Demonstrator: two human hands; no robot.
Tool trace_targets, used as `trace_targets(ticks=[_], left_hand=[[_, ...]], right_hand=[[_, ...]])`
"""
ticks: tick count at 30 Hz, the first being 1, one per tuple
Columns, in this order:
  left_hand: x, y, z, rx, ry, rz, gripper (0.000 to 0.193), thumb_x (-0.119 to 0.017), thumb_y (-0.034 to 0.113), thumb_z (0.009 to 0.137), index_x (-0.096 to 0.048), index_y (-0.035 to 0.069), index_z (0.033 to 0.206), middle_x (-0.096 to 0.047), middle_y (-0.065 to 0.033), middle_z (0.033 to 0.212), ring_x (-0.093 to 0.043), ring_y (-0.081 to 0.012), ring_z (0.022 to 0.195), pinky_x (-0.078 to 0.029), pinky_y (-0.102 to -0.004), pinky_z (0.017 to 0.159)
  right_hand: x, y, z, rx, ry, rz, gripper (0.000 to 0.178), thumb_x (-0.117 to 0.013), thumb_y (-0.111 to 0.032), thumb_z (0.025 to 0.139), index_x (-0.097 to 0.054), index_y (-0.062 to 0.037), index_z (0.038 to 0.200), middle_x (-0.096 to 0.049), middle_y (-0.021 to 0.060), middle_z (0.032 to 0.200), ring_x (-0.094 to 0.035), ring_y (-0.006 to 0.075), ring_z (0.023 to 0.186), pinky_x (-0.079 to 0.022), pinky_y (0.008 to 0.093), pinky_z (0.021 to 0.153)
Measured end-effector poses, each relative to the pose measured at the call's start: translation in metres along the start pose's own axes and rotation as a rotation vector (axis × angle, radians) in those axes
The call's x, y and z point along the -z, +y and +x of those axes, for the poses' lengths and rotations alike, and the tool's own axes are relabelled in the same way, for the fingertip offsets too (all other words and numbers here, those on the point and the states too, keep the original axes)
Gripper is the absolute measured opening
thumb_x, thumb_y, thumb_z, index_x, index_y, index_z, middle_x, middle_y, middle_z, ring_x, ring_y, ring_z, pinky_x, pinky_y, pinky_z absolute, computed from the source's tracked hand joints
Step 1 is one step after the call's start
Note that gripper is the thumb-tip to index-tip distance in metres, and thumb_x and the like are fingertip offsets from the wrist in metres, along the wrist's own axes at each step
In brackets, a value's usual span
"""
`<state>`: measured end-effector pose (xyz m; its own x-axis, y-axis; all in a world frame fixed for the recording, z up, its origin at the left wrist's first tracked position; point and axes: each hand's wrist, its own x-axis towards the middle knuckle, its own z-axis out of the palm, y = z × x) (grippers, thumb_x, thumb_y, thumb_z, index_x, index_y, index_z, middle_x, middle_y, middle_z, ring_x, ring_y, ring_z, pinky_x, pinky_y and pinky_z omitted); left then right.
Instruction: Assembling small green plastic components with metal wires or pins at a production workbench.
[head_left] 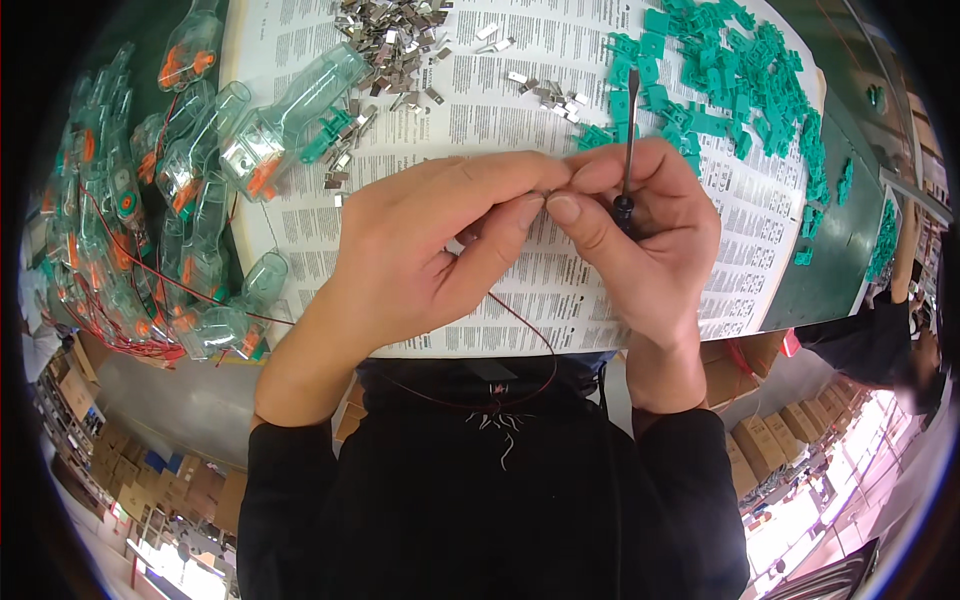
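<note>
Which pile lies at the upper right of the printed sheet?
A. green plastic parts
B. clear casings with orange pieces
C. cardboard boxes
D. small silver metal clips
A: the green plastic parts are heaped at the upper right of the printed sheet, above the right hand holding a screwdriver.

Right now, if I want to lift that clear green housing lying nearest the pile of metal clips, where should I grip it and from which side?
Probably across the narrow neck of the clear green housing, coming from above. It lies flat on the printed sheet, neck pointing up-right toward the metal clips, and that end looks slimmer and free. The wide end carries orange and metal fittings and sits against other housings.
</note>
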<state>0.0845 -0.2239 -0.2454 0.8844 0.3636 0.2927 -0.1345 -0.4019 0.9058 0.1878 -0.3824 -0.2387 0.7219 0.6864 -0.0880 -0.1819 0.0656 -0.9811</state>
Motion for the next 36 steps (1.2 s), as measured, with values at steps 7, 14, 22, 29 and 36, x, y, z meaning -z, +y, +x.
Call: trace_targets(ticks=[7,14,22,29,36], left_hand=[[0.007,-0.001,0.002,-0.091,-0.013,0.063,0.016,-0.076,-0.003,0.086,-0.073,0.001,0.100,-0.073,-0.0079,0.087,-0.067,-0.0160,0.067,-0.053,-0.0258,0.058],[0.015,0.003,-0.009,-0.154,-0.189,0.213,0.016,-0.077,-0.007,0.079,-0.070,-0.001,0.092,-0.073,-0.0080,0.089,-0.069,-0.0227,0.076,-0.053,-0.0303,0.068],[0.018,-0.009,0.002,-0.211,-0.247,0.473,0.015,-0.076,0.003,0.078,-0.071,0.008,0.091,-0.073,-0.0027,0.121,-0.062,-0.0271,0.117,-0.043,-0.0445,0.100],[0.014,-0.024,-0.012,-0.184,-0.256,0.501,0.013,-0.078,0.009,0.079,-0.068,0.012,0.087,-0.072,0.0026,0.129,-0.060,-0.0222,0.121,-0.033,-0.0413,0.105],[0.006,-0.026,-0.022,-0.170,-0.163,0.561,0.012,-0.079,0.012,0.080,-0.069,0.013,0.087,-0.073,0.0062,0.126,-0.061,-0.0187,0.118,-0.032,-0.0409,0.103]], right_hand=[[0.004,-0.014,-0.003,-0.086,-0.045,-0.094,0.025,-0.076,0.010,0.087,-0.065,0.0040,0.109,-0.070,0.0103,0.107,-0.065,0.0120,0.094,-0.053,0.0253,0.083],[0.001,0.017,-0.024,0.223,-0.040,-0.445,0.021,-0.076,0.008,0.086,-0.067,-0.0005,0.104,-0.069,0.0083,0.097,-0.067,0.0148,0.080,-0.053,0.0254,0.067],[-0.018,0.035,-0.033,0.300,0.175,-0.849,0.014,-0.071,0.008,0.088,-0.063,0.0036,0.098,-0.065,0.0133,0.100,-0.066,0.0238,0.083,-0.053,0.0294,0.072],[-0.015,0.034,-0.028,0.303,0.136,-0.908,0.014,-0.074,0.006,0.087,-0.068,0.0018,0.099,-0.066,0.0113,0.100,-0.066,0.0222,0.079,-0.053,0.0302,0.064],[-0.010,0.037,-0.023,0.402,0.103,-0.941,0.014,-0.078,0.000,0.084,-0.071,-0.0041,0.096,-0.066,0.0062,0.097,-0.066,0.0205,0.069,-0.052,0.0304,0.055]])
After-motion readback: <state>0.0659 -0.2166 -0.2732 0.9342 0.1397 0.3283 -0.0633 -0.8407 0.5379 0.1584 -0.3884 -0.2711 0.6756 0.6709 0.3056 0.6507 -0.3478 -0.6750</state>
